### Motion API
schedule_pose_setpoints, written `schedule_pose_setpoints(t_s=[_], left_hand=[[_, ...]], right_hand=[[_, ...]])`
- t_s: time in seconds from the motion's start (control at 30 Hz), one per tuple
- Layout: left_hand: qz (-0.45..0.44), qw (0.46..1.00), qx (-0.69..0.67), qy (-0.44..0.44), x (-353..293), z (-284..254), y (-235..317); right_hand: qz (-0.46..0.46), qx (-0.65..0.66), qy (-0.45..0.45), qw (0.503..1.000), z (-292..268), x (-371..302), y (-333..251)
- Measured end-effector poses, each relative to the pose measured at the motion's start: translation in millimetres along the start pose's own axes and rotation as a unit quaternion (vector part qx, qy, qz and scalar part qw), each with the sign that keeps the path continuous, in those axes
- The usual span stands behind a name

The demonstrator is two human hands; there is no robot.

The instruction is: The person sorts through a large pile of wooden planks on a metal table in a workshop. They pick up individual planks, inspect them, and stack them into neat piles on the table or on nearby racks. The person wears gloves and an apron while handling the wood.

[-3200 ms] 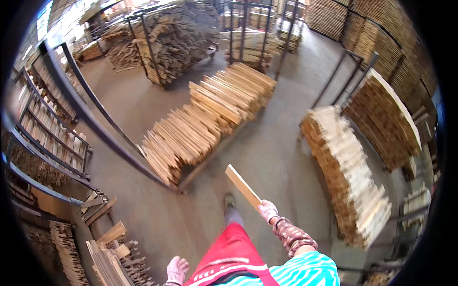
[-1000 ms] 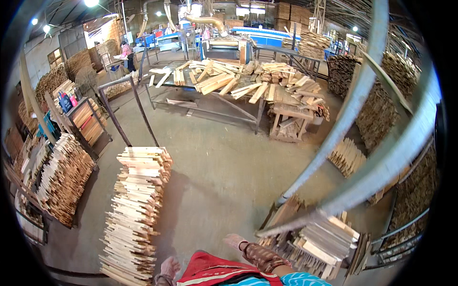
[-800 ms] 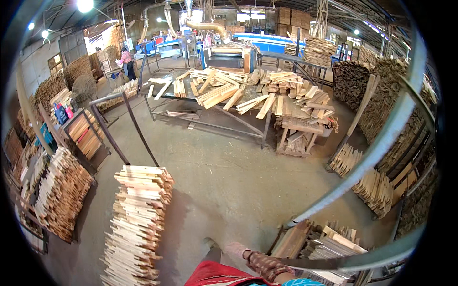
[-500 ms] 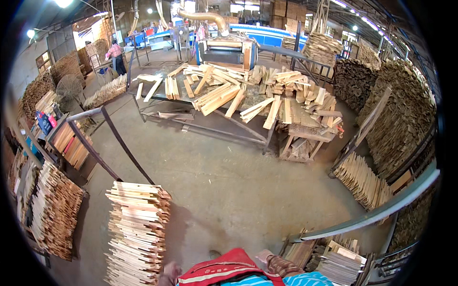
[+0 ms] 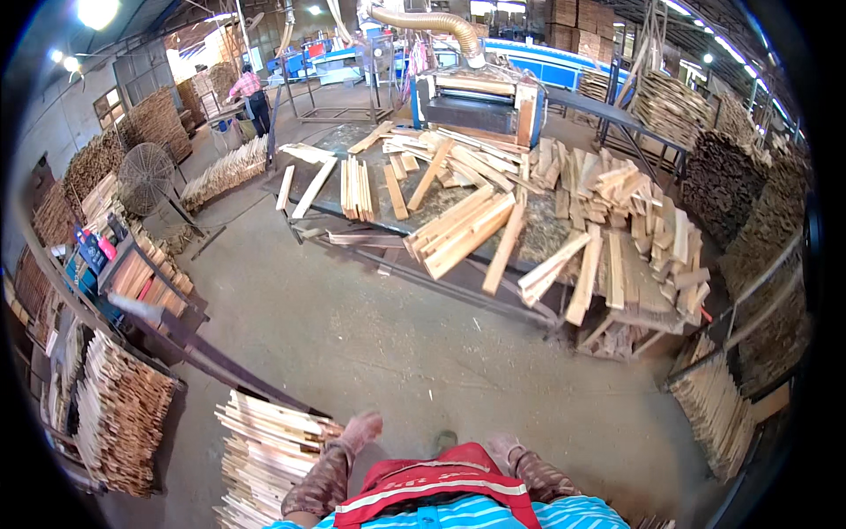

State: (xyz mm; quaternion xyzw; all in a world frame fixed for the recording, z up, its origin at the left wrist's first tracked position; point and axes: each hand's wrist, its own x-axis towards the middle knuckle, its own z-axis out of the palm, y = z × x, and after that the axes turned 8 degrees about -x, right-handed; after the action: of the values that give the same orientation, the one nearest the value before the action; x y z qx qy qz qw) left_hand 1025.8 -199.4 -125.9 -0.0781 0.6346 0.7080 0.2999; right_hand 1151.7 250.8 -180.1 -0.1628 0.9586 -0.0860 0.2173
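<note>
My left hand (image 5: 361, 430) reaches forward beside a tall stack of sawn wood strips (image 5: 269, 458), apart from it as far as I can see. Its fingers look loosely stretched, with nothing in them. To the right of the red apron (image 5: 432, 480), my right hand (image 5: 505, 447) hangs low in front of me, small and blurred; its fingers do not show clearly. Ahead stands a long work table (image 5: 546, 234) covered with loose boards. On its near edge lies a bundle of pale boards (image 5: 463, 231), with single boards (image 5: 586, 275) sticking out over the edge.
A planer-like machine (image 5: 476, 106) with a thick duct (image 5: 432, 26) stands behind the table. A dark metal rail (image 5: 220, 361) crosses at left. Wood stacks (image 5: 123, 414) line both sides. A fan (image 5: 146, 179) and another person (image 5: 251, 99) are at far left.
I have moved forward; the table and its boards are nearer and larger. My left hand has risen and come forward into fuller view. The right-hand metal rail has slid back out of the near view.
</note>
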Motion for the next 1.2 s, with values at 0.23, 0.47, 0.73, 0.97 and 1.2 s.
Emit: schedule_pose_setpoints(t_s=[0.23,0.47,0.73,0.97,1.2], left_hand=[[-0.271,0.915,-0.102,0.279,60.3,-3.9,-0.7],[-0.208,0.945,0.155,0.199,155.2,-124.9,36.9],[-0.153,0.955,-0.041,0.249,395.0,-210.5,234.1],[-0.031,0.984,-0.104,0.145,568.2,-210.5,435.4],[-0.061,0.974,-0.087,0.201,637.5,-180.6,522.9]], right_hand=[[0.049,0.381,0.198,0.902,-185.3,223.1,65.4],[0.089,0.685,0.126,0.712,-367.5,410.4,-1.2],[0.165,0.392,0.212,0.88,-446.2,608.0,39.2],[0.271,0.161,0.211,0.925,-509.5,764.1,110.7],[0.291,0.036,0.074,0.953,-523.7,848.2,180.8]])
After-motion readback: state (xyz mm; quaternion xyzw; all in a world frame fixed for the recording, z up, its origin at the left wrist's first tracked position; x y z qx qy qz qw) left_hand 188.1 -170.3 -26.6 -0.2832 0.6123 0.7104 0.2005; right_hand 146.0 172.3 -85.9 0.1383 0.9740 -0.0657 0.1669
